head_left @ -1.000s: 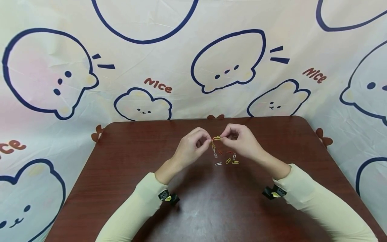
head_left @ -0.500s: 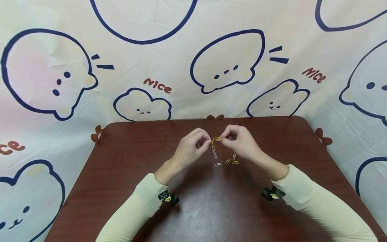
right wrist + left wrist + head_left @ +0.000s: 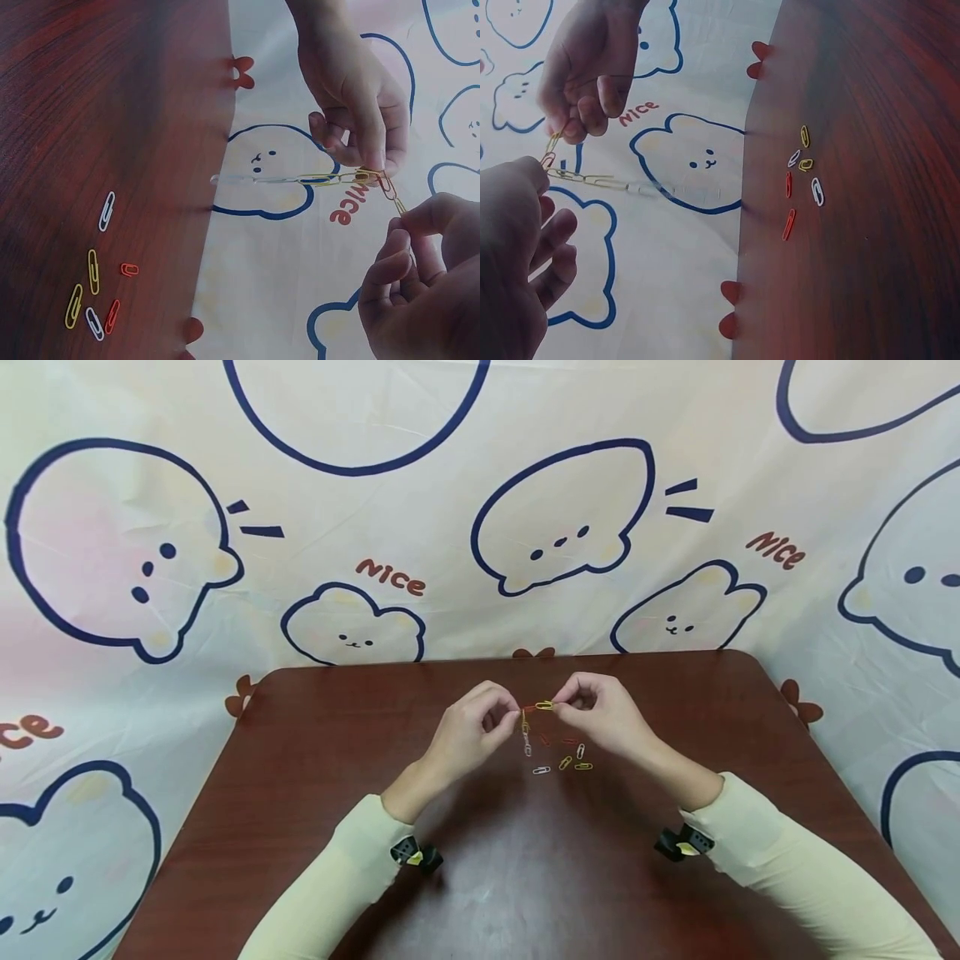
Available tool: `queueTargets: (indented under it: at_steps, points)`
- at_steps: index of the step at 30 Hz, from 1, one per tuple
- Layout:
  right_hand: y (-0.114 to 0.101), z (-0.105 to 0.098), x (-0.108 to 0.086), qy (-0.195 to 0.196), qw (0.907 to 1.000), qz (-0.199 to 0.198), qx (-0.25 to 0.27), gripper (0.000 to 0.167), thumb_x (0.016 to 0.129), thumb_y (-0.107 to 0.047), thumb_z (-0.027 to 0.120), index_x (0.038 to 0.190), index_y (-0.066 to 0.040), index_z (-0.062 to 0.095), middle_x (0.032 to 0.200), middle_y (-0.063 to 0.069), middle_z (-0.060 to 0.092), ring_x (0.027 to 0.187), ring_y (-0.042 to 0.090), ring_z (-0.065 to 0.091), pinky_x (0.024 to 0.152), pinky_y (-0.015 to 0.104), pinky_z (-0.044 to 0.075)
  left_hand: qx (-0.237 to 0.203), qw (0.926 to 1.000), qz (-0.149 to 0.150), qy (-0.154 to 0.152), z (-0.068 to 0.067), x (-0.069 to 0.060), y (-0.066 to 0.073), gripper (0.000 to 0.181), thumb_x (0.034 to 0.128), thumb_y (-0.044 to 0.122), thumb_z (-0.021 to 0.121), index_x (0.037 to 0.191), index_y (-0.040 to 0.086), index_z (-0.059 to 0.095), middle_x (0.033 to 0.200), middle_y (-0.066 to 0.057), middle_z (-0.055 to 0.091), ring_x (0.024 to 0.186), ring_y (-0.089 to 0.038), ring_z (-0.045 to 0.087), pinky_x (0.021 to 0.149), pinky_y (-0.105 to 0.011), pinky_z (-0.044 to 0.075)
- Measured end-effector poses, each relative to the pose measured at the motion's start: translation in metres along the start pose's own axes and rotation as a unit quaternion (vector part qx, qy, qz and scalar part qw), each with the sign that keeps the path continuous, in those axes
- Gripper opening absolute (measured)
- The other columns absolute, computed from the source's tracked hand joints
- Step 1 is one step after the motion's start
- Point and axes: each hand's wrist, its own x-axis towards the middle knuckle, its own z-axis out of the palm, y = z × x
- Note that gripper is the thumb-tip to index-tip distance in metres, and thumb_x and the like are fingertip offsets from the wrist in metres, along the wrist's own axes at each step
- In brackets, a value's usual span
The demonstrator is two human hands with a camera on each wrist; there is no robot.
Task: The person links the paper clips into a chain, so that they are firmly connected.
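Note:
Above the table, my left hand [image 3: 474, 731] pinches a red paper clip [image 3: 529, 707] between thumb and forefinger. A chain of yellow and white clips [image 3: 527, 737] hangs beneath those fingertips. My right hand [image 3: 606, 714] pinches a yellow clip [image 3: 544, 705], which meets the red one between the hands. In the right wrist view the red clip [image 3: 387, 185] and yellow clip [image 3: 400, 205] appear linked, and the chain [image 3: 315, 179] extends from the left fingertips. The left wrist view shows the chain [image 3: 592, 180] too, blurred at its far end.
On the brown table [image 3: 480, 877] lie several loose clips below the hands: a white one [image 3: 542, 770], two yellow ones [image 3: 583, 767], another white one [image 3: 581, 751] and two red ones [image 3: 570, 741]. A patterned cloth [image 3: 442, 527] hangs behind the table.
My right hand has shifted slightly right with the yellow clip, and more of the red clip shows between the hands. The hanging chain has swung slightly left.

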Motion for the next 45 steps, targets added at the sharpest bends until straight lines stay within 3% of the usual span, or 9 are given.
queueTargets:
  at_steps: [8,17,26,38,45]
  points:
    - [0.0,0.002,0.0,0.001,0.9999,-0.009,0.006,0.004,0.091,-0.006,0.072,0.093,-0.003,0.071,0.084,0.009,0.068,0.071,0.023,0.059,0.06,0.026,0.049,0.018,0.9997,-0.006,-0.015,0.001,-0.002,-0.002,0.008,0.0916,0.007,0.075,0.097,0.01,0.069,0.096,0.002,0.063,0.074,-0.009,0.058,0.067,-0.026,0.054]
    - [0.002,0.005,0.002,-0.004,0.9997,-0.013,0.019,0.007,0.092,-0.008,0.073,0.096,-0.002,0.072,0.087,0.013,0.068,0.071,0.023,0.059,0.06,0.026,0.05,-0.013,0.9998,-0.014,-0.005,0.001,0.005,0.0,0.009,0.0937,0.009,0.073,0.101,0.01,0.069,0.099,0.001,0.063,0.075,-0.011,0.057,0.068,-0.032,0.055]
    - [0.003,0.009,0.003,-0.014,0.9993,-0.024,0.026,0.004,0.092,-0.007,0.073,0.095,-0.005,0.073,0.088,0.01,0.069,0.074,0.026,0.06,0.062,0.026,0.051,-0.023,0.9996,-0.013,-0.007,0.002,0.008,0.004,0.005,0.0943,0.008,0.072,0.097,0.01,0.069,0.098,0.001,0.064,0.075,-0.008,0.057,0.067,-0.022,0.052]
    - [0.007,0.011,0.003,-0.019,0.9989,-0.04,0.014,0.005,0.091,-0.008,0.076,0.095,-0.006,0.075,0.087,0.006,0.07,0.073,0.024,0.06,0.062,0.026,0.05,-0.014,0.9998,-0.002,-0.014,0.002,0.007,0.003,0.006,0.0918,0.006,0.074,0.095,0.009,0.069,0.096,0.001,0.064,0.074,-0.008,0.057,0.066,-0.023,0.052]
    - [0.01,0.001,0.002,-0.009,0.9994,-0.033,0.007,0.005,0.091,-0.01,0.076,0.096,-0.007,0.075,0.089,0.006,0.071,0.075,0.023,0.062,0.065,0.026,0.052,-0.008,0.9998,-0.003,-0.019,-0.002,0.007,0.004,0.006,0.0926,0.006,0.073,0.094,0.009,0.068,0.097,0.002,0.063,0.075,-0.008,0.057,0.067,-0.022,0.052]
